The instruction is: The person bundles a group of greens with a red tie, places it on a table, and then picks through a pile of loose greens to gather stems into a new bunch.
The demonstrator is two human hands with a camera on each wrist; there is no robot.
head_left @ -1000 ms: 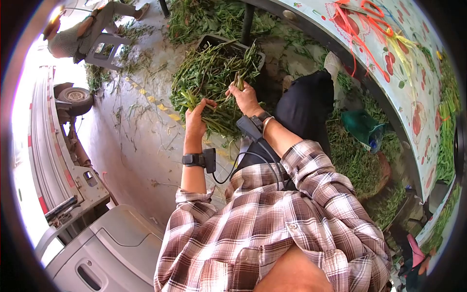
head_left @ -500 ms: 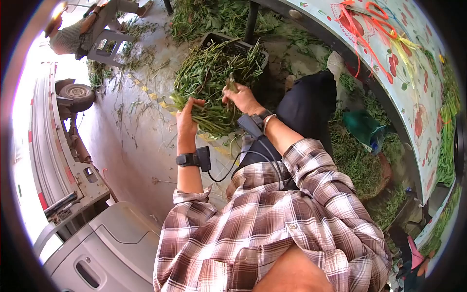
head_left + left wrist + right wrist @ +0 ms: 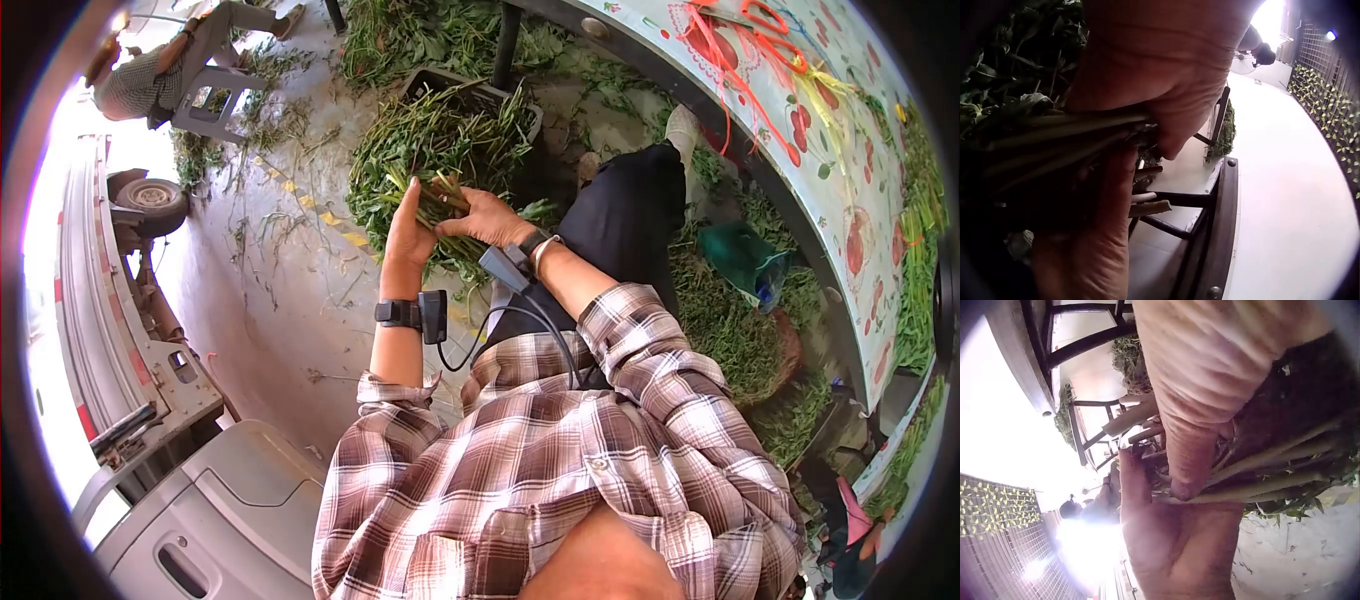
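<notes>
A small bunch of leafy green stems is held between both hands, above the near side of a heaped pile of the same greens. My left hand grips the bunch from the left, thumb pointing up. From the right, my right hand holds it too, its thumb lying along the stems in the right wrist view. Cut stem ends stick out past the fingers in the left wrist view. Much of the bunch is hidden by the hands.
The pile fills a dark crate on the floor. To the right runs a table with a fruit-print cloth, carrying red ties. A green bag lies among loose greens. Another person sits far left, near a truck.
The hands were apart, each with stems; the left moved out left, then back in. Now they have come together on one bunch, and the right has shifted left and nearer.
</notes>
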